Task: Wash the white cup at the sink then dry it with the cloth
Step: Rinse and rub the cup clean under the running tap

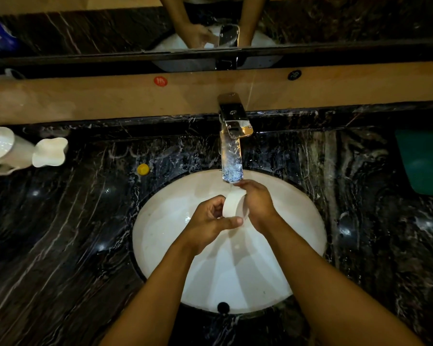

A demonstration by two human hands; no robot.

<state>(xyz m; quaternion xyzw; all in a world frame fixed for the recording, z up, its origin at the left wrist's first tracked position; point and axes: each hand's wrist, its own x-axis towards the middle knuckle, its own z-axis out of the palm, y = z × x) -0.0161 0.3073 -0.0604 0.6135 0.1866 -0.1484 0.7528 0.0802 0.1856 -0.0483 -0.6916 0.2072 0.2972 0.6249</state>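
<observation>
Both hands hold the white cup (234,204) over the white sink (160,221), directly below the spout of the chrome faucet (231,156). The cup lies tilted on its side between the two hands. The left hand (210,224) has its fingers (214,204) curled against the cup's left wall and its thumb stretched beneath the rim, clamped on the cup. The right hand (259,206) covers the cup's far side; its fingers wrap out of sight behind or inside the cup, pressed against it. A thin stream of water falls just beyond the right fingertips onto the cup's upper edge. On the dark marble counter (60,233), well left of the left fingers, stand a white pitcher (3,148) and a white wavy-rimmed vessel (50,152); a small yellow cap (143,169) lies nearer. Far right of the right hand sits a green container (424,161).
</observation>
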